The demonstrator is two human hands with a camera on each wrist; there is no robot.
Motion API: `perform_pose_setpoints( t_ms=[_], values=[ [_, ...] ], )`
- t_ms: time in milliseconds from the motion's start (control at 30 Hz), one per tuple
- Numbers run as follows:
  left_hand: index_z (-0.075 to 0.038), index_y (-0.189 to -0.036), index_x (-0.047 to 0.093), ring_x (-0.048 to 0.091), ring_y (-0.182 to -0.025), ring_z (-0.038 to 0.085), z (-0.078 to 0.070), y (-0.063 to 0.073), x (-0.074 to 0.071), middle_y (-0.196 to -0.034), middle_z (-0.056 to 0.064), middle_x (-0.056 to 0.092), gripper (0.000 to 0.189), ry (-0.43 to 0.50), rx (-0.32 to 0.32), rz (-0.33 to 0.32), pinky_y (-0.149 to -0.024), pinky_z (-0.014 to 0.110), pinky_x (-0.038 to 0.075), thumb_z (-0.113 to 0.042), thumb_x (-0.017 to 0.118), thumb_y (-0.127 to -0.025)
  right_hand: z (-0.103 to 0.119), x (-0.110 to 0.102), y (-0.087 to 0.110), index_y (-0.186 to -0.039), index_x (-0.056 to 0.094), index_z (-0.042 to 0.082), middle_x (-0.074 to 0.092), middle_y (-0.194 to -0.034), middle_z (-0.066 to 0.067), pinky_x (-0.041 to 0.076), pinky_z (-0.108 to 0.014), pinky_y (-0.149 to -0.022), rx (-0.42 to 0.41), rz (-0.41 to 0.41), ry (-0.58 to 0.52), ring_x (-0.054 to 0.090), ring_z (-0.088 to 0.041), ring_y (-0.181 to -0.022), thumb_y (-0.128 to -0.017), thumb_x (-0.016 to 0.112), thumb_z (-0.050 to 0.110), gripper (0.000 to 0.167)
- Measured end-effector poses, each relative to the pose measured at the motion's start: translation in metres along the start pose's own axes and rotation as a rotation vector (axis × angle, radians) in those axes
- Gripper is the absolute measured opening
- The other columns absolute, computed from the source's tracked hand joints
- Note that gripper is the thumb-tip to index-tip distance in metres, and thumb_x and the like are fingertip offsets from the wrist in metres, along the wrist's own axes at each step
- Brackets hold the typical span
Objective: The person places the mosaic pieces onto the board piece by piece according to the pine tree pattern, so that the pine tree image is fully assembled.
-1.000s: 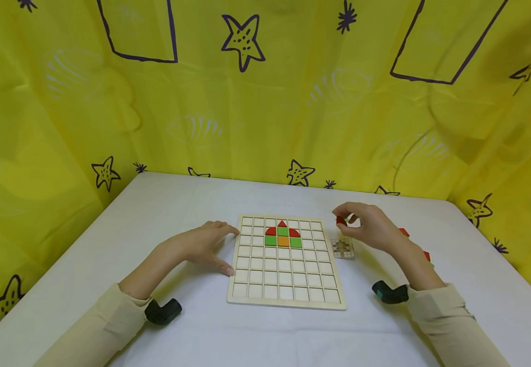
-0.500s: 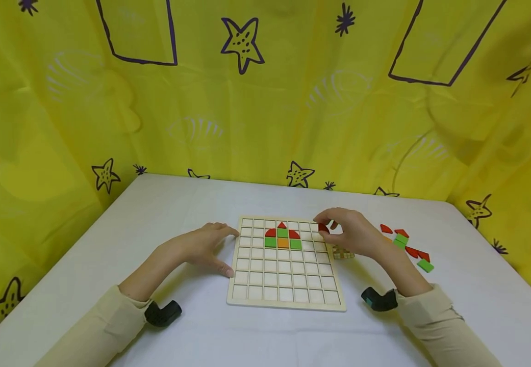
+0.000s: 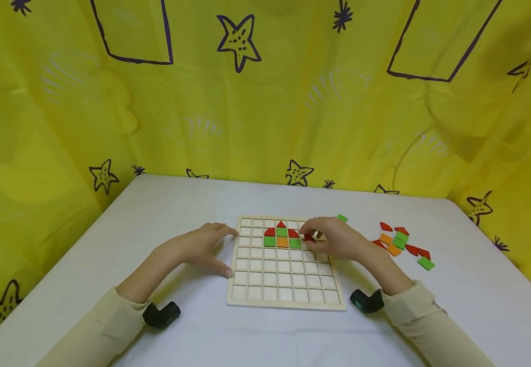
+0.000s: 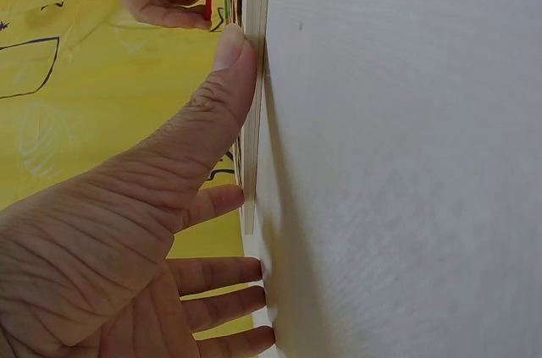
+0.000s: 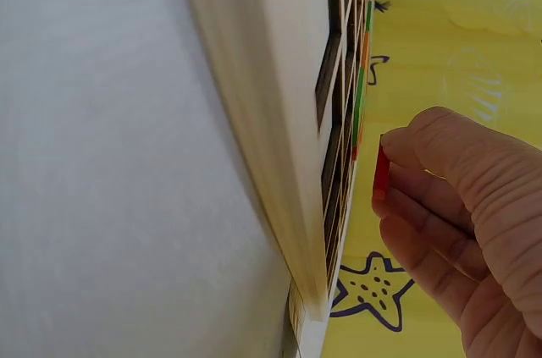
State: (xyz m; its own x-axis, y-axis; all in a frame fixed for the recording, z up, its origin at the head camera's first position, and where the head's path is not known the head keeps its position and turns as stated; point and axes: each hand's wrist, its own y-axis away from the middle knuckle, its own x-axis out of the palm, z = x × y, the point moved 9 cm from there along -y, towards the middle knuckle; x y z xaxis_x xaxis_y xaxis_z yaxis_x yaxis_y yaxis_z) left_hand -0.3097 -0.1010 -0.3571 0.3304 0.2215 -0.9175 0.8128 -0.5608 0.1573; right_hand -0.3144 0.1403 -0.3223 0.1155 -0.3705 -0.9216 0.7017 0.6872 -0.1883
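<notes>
A pale wooden grid board (image 3: 285,299) lies on the table, with red, green and orange tiles set in its upper middle cells. Between thumb and fingertips my right hand (image 3: 338,238) pinches a red tile (image 5: 382,173), held just above the board's upper right cells. Its full outline is hidden by the fingers. My left hand (image 3: 203,248) rests at the board's left edge, thumb and index finger touching the rim. In the left wrist view the other fingers of that hand stay straight, their tips down on the table.
Several loose red, orange and green tiles (image 3: 400,240) lie right of the board. A single green tile (image 3: 342,218) sits behind my right hand. The white table (image 3: 178,199) ends at a yellow patterned curtain (image 3: 265,102).
My right hand has moved left with the red tile, from beyond the board's right edge to over its upper right cells. The small picture card is now hidden. The left hand stays put.
</notes>
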Motion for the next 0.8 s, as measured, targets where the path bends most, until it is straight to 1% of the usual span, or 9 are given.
perform_pose_setpoints(
  t_ms=[200, 367, 633, 800],
  values=[
    [-0.014, -0.148, 0.048, 0.035, -0.146, 0.041, 0.0006, 0.001, -0.0017, -0.157, 0.023, 0.039, 0.091, 0.0, -0.002, -0.005, -0.114, 0.06, 0.036, -0.055, 0.087, -0.076, 0.0022, 0.0044, -0.0017, -0.11, 0.073, 0.003, 0.072, -0.099, -0.001, 0.058, -0.033, -0.08, -0.025, 0.015, -0.037, 0.065, -0.015, -0.089, -0.09, 0.075, 0.001, 0.02],
    [-0.014, -0.148, 0.048, 0.035, -0.146, 0.042, -0.0006, 0.0008, -0.0009, -0.157, 0.023, 0.039, 0.092, 0.01, 0.003, -0.005, -0.114, 0.061, 0.036, -0.055, 0.087, -0.076, -0.0005, 0.0075, 0.0002, -0.109, 0.073, 0.004, 0.073, -0.101, -0.002, 0.058, -0.033, -0.081, -0.006, 0.034, -0.057, 0.066, -0.015, -0.091, -0.092, 0.074, 0.001, 0.018],
    [-0.015, -0.149, 0.048, 0.035, -0.146, 0.041, -0.0011, 0.001, -0.0007, -0.157, 0.023, 0.039, 0.091, 0.012, 0.0, -0.004, -0.114, 0.061, 0.035, -0.055, 0.086, -0.076, -0.0019, 0.009, 0.0011, -0.109, 0.074, 0.006, 0.073, -0.102, -0.001, 0.058, -0.034, -0.082, -0.015, 0.04, -0.052, 0.067, -0.014, -0.092, -0.092, 0.073, 0.002, 0.017],
    [-0.015, -0.148, 0.048, 0.034, -0.146, 0.042, -0.0018, 0.0012, -0.0004, -0.158, 0.023, 0.038, 0.091, 0.02, -0.002, 0.0, -0.114, 0.061, 0.035, -0.055, 0.086, -0.076, -0.0041, 0.0077, 0.002, -0.111, 0.074, 0.005, 0.074, -0.105, -0.002, 0.058, -0.036, -0.085, 0.017, 0.057, -0.037, 0.068, -0.016, -0.096, -0.092, 0.074, 0.002, 0.019]
  ],
)
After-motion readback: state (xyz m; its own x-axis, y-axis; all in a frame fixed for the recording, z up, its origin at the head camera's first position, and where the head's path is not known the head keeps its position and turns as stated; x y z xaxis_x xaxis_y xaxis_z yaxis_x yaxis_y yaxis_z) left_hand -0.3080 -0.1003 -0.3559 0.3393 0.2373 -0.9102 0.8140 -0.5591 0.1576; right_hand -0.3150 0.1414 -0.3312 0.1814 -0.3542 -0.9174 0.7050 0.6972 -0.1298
